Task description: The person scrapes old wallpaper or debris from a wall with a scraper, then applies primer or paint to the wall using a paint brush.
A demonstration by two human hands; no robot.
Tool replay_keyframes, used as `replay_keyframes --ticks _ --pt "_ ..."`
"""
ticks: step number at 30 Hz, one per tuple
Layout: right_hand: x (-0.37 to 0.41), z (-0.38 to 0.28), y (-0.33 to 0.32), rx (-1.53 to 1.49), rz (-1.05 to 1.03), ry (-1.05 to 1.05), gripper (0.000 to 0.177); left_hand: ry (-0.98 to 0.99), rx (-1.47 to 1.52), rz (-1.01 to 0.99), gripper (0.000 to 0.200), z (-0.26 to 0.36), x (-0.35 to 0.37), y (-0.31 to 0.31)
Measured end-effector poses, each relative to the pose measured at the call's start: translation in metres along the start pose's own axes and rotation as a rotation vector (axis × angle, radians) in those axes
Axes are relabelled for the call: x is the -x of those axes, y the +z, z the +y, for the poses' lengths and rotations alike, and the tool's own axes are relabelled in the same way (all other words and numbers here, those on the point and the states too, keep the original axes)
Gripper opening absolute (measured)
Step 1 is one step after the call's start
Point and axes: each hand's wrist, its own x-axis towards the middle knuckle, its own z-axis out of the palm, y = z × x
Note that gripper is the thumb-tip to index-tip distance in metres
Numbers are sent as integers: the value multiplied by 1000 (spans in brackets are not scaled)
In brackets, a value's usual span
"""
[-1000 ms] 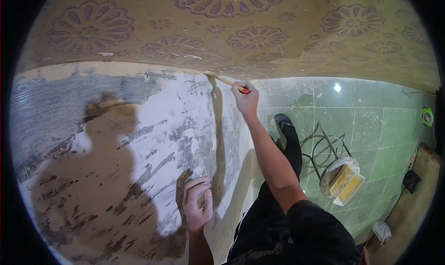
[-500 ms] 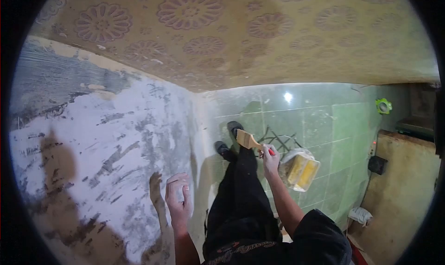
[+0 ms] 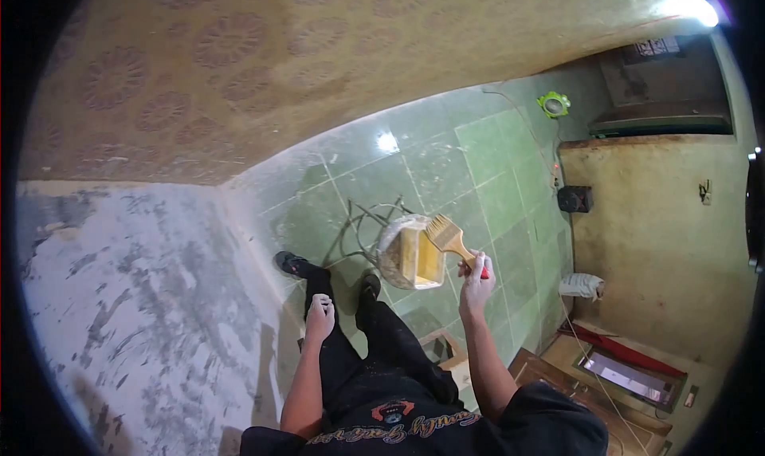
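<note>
My right hand (image 3: pixel 476 287) is closed round the red-tipped wooden handle of a wide flat brush (image 3: pixel 448 236). The brush's bristles point up and left, overlapping the upper right edge of a container with a yellow inside (image 3: pixel 426 258). That container rests on a whitish, round-sided base above the green floor. My left hand (image 3: pixel 320 316) hangs over my dark trousers with its fingers curled together and nothing visible in them. Both shoes stand on the tiles near the patchy white wall (image 3: pixel 151 296).
Thin dark legs or rods (image 3: pixel 358 225) spread beside the container. A patterned wall (image 3: pixel 199 81) rises ahead. To the right are a green round fan-like object (image 3: pixel 554 104), a black box (image 3: pixel 574 199), a white bag (image 3: pixel 582 285) and a wooden cabinet or door (image 3: pixel 550 376).
The view has turned right, showing more of the room. My right hand has carried the brush near the container, and my left hand has left the wall side and curled its fingers.
</note>
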Motion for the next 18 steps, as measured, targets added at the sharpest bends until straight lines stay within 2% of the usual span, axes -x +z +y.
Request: replay_keyframes --ticks 4,6,8,10,12,16,18 --pt "-14 25 -64 164 8 21 25 9 7 -94 21 42 4 74" --pt "-22 50 -81 237 -28 5 23 53 28 -205 21 82 9 107" --pt "-34 74 -84 303 -87 -20 21 54 55 -184 22 75 6 151" --pt "-45 92 -78 459 -152 -188 17 41 80 -149 22 72 5 191" --pt "-60 111 -74 428 -226 -159 17 165 84 130 26 84 4 219" --pt "-86 142 -61 384 -380 -185 17 165 61 313 30 91 -13 254" --pt "-99 154 -54 391 -442 -209 15 250 4 419 31 79 -19 272"
